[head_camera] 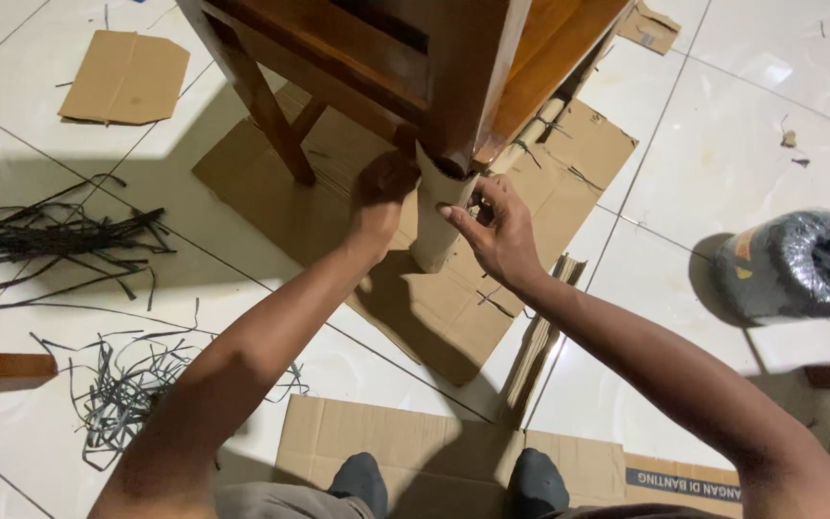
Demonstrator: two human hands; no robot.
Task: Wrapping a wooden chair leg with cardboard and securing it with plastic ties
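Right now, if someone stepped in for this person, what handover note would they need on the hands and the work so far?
Left hand: gripping the cardboard wrap at its top edge, against the wooden leg.
Right hand: fingers on the wrap's other side, pressing it to the leg.
Things: the wooden furniture piece stands on a flat cardboard sheet. Loose black straps lie on the tile floor to the left; a roll of black strap sits to the right.
Done: the wrap is round the lower leg; a neighbouring part looks wrapped and tied.
Left: no strap shows on this wrap yet; the leg at left is bare.
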